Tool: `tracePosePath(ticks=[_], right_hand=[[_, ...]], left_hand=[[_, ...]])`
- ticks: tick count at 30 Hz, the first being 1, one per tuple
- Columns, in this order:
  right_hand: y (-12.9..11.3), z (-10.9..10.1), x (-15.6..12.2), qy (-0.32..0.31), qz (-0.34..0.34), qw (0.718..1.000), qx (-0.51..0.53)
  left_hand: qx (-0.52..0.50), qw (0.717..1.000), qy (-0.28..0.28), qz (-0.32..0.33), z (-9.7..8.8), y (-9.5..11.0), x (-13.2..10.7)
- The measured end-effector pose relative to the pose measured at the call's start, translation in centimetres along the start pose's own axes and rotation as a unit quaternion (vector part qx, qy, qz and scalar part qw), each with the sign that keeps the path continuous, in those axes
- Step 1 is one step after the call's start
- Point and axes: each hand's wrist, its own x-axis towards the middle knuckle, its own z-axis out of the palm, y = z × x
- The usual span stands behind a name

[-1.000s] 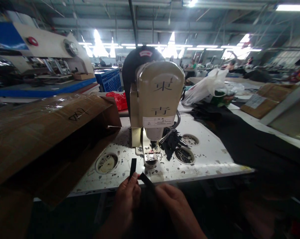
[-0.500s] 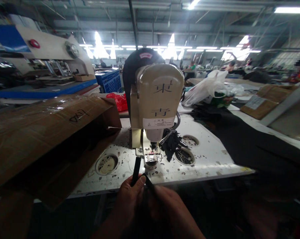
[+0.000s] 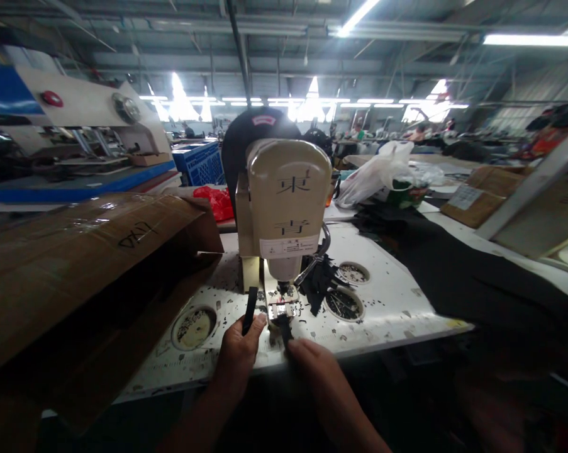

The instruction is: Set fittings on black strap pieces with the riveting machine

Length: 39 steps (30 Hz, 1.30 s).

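Note:
A cream-coloured sewing machine (image 3: 288, 195) stands in front of me on a white table (image 3: 397, 308), its small lit metal clamp (image 3: 282, 309) low over the bed. My left hand (image 3: 243, 343) is closed, and a flat black strap (image 3: 250, 309) sticks up between its thumb and fingers. To its right, my right hand (image 3: 312, 362) is closed on another black strip (image 3: 286, 330), whose far end reaches the clamp. Part of the right fingers and the cloth below are lost in dark shadow.
On the left lies an open cardboard box (image 3: 104, 233). Round trays (image 3: 344, 304) with scraps are set into the table. Black scraps (image 3: 319, 277) lie right of the machine, and black fabric (image 3: 463, 270) spreads further right. A white plastic bag (image 3: 375, 173) sits behind.
Both hands have moved forward, closer to the clamp, and further apart. The right strip's end now meets the clamp. The view has shifted slightly.

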Motion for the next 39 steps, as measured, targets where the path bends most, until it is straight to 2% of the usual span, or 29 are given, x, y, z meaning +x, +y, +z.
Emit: tracePosePath(ticks=[8,16,22,31,37,39], right_hand=[[0.9,0.3,2.4,0.015,0.019,0.999,0.045],[-0.3,0.6,2.5,0.036,0.007,0.999,0.000],[0.2,0.6,3.1,0.040,-0.018,0.998,-0.033],[0.6,0.5,3.4,0.063,-0.042,0.994,-0.075],[0.7,0.4,3.9,0.067,-0.019,0.995,-0.073],[0.7,0.5,3.9,0.070,-0.021,0.995,-0.073]], left_hand=[[0.046,0.997,-0.007,0.059,1.0,0.6,2.3],[0.050,0.997,-0.047,0.043,2.8,1.2,4.1],[0.032,0.997,-0.060,0.039,3.3,0.9,5.0],[0.038,0.997,-0.038,0.058,3.3,1.2,4.8],[0.001,0.998,-0.052,0.047,3.2,1.6,4.5],[-0.017,0.998,-0.041,0.051,2.9,1.8,4.1]])
